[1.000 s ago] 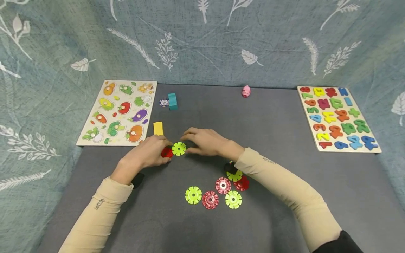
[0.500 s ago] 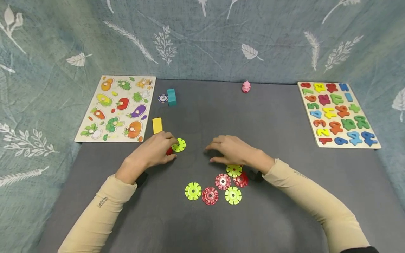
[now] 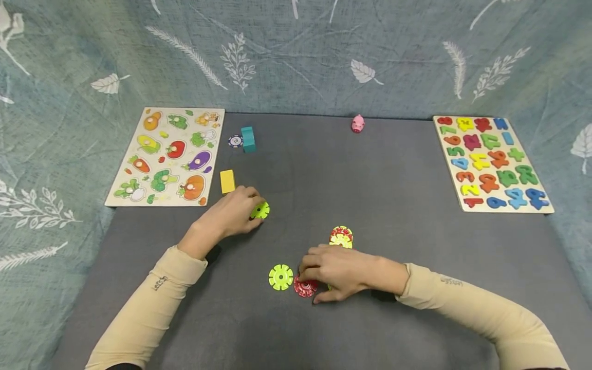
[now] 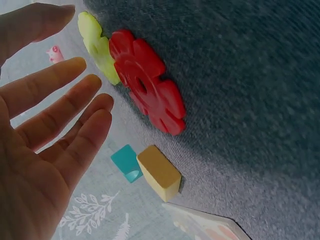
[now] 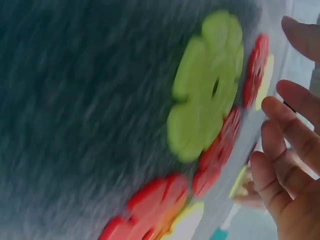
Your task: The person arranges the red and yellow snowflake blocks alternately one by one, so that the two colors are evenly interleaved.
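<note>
Grey tabletop [image 3: 393, 180]: lime disc [image 4: 97, 47] beside red disc [image 4: 150, 85] at left hand [image 3: 231, 211], seemingly placed; notched discs [image 3: 275, 278] near right hand [image 3: 339, 270] likely remain. Fingers relaxed, both empty.

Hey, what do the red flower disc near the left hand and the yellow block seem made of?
The red flower disc looks like smooth, slightly shiny plastic: molded petals with soft highlights. The yellow block could be painted wood: even color and straight edges, though plastic is possible.
</note>
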Tool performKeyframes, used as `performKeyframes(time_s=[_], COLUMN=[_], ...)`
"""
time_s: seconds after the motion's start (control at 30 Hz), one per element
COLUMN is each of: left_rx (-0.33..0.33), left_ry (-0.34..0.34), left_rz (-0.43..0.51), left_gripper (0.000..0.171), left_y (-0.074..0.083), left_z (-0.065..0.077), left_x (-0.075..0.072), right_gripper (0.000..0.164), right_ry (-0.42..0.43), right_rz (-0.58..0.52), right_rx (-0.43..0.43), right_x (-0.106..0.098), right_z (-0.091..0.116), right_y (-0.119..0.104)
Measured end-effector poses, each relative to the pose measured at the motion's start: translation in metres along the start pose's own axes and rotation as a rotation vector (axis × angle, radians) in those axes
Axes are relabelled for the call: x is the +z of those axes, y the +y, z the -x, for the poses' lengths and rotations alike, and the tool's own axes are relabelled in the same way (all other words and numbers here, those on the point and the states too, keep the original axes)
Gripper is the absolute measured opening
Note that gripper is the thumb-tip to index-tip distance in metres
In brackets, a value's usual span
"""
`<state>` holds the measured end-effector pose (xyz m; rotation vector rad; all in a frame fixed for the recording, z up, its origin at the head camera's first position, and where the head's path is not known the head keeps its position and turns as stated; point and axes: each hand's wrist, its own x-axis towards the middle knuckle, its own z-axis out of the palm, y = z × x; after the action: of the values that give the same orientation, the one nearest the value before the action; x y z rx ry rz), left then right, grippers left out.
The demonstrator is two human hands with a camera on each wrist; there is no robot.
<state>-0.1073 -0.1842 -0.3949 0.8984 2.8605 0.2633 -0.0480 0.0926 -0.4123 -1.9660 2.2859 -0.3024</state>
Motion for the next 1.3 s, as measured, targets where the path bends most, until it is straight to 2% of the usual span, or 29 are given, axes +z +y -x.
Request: performKeyframes(time_s=[0.17,0.4,0.87,1.07,1.2,1.3], left_rx=[-0.009,-0.010,-0.009,-0.006,-0.002,0.002], left_ry=[-0.030,-0.055,-0.055,-0.045,-0.042,-0.045], left_rz=[-0.003,-0.004,-0.006,-0.009,-0.010,-0.003], left_gripper=[0.035,0.032,0.031,0.030,0.031,0.031], left_y=[0.000,0.000,0.000,0.000,0.000,-0.001], left_z=[-0.002,-0.003,-0.006,-0.006,-0.006,-0.006], left_x=[0.001,0.000,-0.001,0.000,-0.001,-0.001], right_gripper=[0.038,0.030,0.031,0.034,0.042,0.041], right_ry=[-0.036,-0.012,-0.050,-0.037,0.013,0.052], right_rz=[0.083,0.152,0.214,0.201,0.171,0.145], right_rx=[-0.031,-0.040,0.019,0.044,0.064,0.090], right_x=[0.002,0.006,0.007,0.003,-0.006,-0.010], right_z=[-0.005,-0.009,-0.021,-0.019,-0.016,-0.015], right_y=[-0.009,-0.010,-0.019,-0.019,-0.012,0.000])
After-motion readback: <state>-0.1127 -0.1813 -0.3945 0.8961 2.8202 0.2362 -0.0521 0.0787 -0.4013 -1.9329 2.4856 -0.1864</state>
